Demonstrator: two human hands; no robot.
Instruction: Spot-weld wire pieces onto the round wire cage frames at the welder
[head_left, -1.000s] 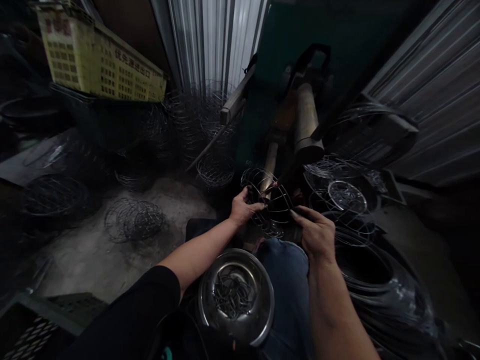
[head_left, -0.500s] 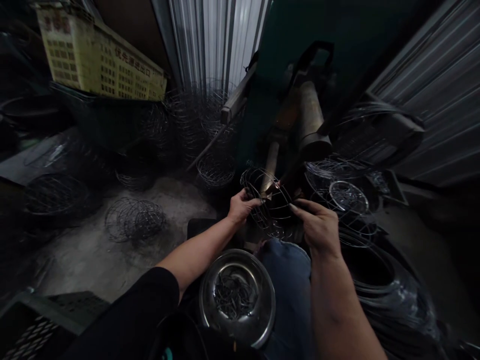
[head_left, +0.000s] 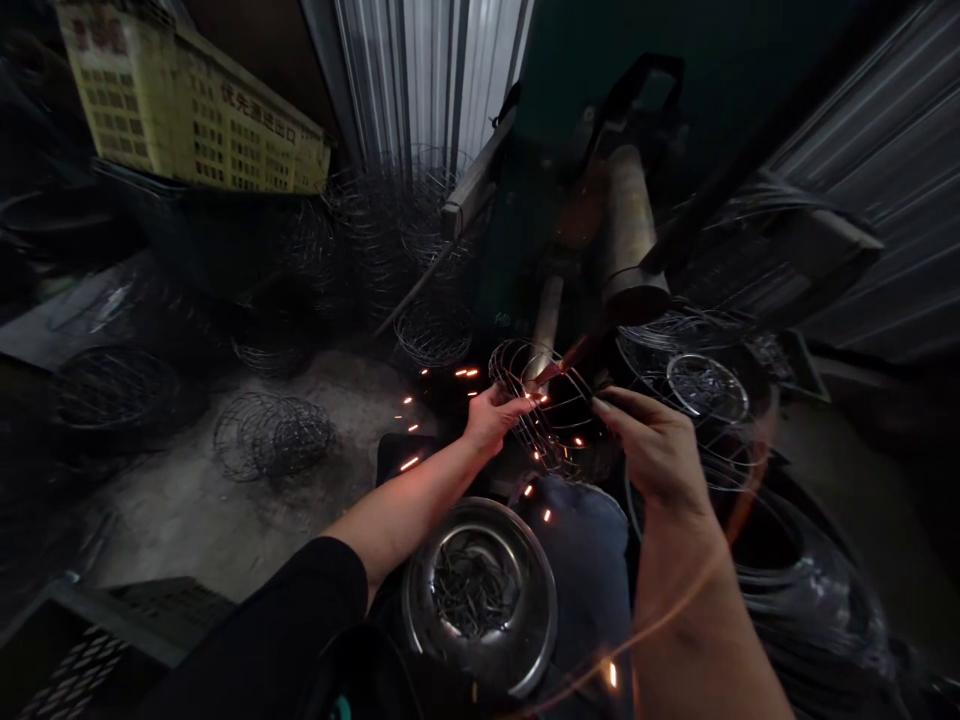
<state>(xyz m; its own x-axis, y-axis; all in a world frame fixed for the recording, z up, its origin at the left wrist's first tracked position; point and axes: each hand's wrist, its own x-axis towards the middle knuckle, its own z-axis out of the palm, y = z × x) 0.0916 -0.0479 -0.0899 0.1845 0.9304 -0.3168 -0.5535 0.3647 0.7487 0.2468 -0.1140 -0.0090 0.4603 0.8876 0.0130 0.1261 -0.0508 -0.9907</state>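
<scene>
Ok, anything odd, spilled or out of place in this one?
Yes: orange sparks scatter from the round wire cage that the left hand and right hand hold at the machine's metal tip. Sparks fall across the bare forearm, the blue-trousered knee and toward the steel bowl.

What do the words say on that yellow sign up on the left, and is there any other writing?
"优先通道出口": my best reading of the dark characters along the top of the yellow sign; they are blurred, so some may be wrong.
Red characters at the sign's top left corner: too blurred to read.
Grid of small print over the rest of the sign: too small to read.
No other writing shows.
</scene>
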